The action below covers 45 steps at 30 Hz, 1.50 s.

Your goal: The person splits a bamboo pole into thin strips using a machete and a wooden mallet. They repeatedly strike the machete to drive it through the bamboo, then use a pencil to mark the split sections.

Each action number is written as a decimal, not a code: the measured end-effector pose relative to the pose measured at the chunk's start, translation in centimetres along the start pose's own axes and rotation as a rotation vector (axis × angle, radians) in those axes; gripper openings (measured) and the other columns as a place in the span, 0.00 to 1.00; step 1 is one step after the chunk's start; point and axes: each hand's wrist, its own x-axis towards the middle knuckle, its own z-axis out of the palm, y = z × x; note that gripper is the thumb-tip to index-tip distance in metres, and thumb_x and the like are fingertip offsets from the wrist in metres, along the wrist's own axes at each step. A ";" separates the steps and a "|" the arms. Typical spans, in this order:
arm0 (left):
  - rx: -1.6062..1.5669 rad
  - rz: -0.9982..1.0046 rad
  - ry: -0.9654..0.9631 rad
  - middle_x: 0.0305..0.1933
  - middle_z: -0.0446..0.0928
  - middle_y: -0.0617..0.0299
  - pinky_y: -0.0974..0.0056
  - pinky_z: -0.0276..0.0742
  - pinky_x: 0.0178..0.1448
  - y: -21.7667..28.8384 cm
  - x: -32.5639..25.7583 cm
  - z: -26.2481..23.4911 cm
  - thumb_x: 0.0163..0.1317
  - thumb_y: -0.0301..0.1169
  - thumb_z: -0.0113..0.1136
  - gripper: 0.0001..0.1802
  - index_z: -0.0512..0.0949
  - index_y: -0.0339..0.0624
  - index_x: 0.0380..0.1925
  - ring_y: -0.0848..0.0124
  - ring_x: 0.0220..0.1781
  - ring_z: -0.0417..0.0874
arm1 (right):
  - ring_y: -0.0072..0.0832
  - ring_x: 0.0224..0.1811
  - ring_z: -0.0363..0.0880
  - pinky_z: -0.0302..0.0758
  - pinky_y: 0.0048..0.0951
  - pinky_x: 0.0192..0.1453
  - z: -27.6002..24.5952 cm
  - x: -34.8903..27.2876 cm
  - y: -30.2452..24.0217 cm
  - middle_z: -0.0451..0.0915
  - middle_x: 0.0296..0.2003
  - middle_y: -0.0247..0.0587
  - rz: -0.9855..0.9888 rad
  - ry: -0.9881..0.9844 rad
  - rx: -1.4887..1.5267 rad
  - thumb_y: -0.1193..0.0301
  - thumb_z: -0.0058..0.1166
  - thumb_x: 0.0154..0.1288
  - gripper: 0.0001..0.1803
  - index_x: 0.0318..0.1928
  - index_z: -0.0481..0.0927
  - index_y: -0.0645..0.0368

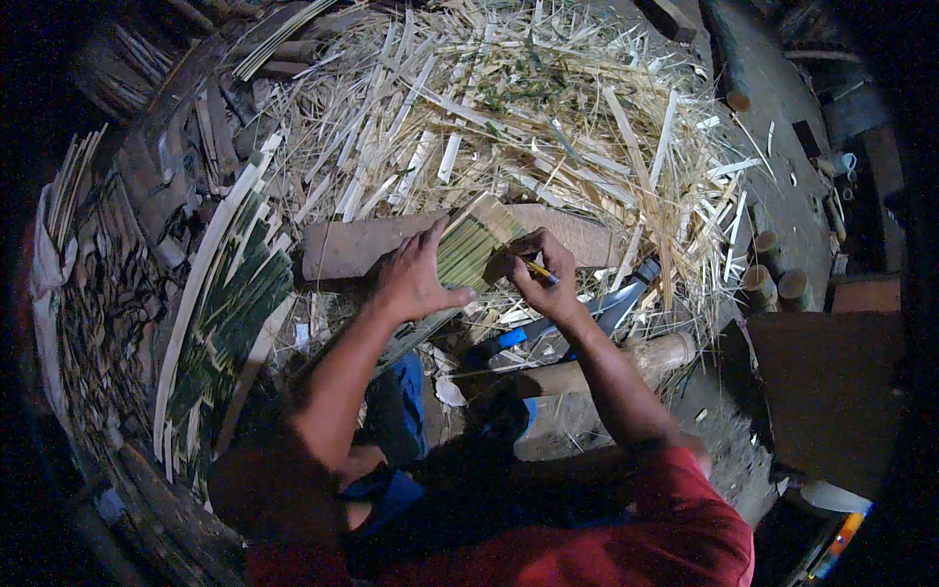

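My left hand (416, 279) grips the left side of a bundle of green bamboo strips (469, 249), its thumb stretched across the near edge. The strips lie side by side, with pale cut ends at the far end. At the bundle's right side, the fingers of my right hand (550, 284) are pinched on a thin pencil-like stick (540, 271) with a yellow and dark body. The fingers hide its tip. Beneath the bundle, a flat wooden board (342, 245) lies crosswise.
Beyond the board spreads a heap of pale bamboo shavings (548, 127). A large blade (616, 308) lies right of my knees, above a bamboo pole (655, 357). Dark green strips (235, 303) are stacked at left. Cut bamboo tubes (793, 288) and a brown box (831, 382) stand at right.
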 end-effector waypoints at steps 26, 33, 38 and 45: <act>-0.064 0.050 0.077 0.74 0.59 0.36 0.41 0.63 0.74 1.1 -0.4 -0.3 0.41 0.52 0.78 0.68 0.45 0.49 0.78 0.38 0.73 0.64 | 0.26 0.35 0.80 0.76 0.28 0.42 0.8 1.3 1.4 0.81 0.34 0.40 0.087 0.022 0.058 0.77 0.62 0.65 0.05 0.35 0.78 0.63; 0.201 -0.062 0.101 0.76 0.56 0.41 0.35 0.65 0.71 2.2 -3.1 0.0 0.42 0.50 0.78 0.69 0.41 0.64 0.80 0.35 0.71 0.65 | 0.20 0.35 0.78 0.76 0.24 0.42 0.1 0.1 -0.8 0.81 0.35 0.37 0.192 0.156 0.222 0.77 0.59 0.66 0.06 0.40 0.77 0.64; 0.011 -0.027 -0.073 0.70 0.66 0.35 0.39 0.68 0.71 -0.8 -1.5 -1.4 0.41 0.48 0.75 0.67 0.43 0.60 0.79 0.35 0.68 0.70 | 0.26 0.36 0.79 0.76 0.28 0.43 -1.0 -0.2 -1.9 0.80 0.36 0.41 0.005 0.070 0.021 0.80 0.59 0.61 0.06 0.38 0.77 0.63; 0.067 0.009 -0.022 0.71 0.65 0.36 0.39 0.67 0.72 -0.6 -1.2 -0.9 0.40 0.48 0.75 0.67 0.43 0.59 0.79 0.35 0.70 0.68 | 0.31 0.33 0.82 0.78 0.30 0.42 0.8 2.0 0.5 0.81 0.33 0.44 -0.045 -0.039 -0.053 0.78 0.59 0.60 0.07 0.39 0.79 0.64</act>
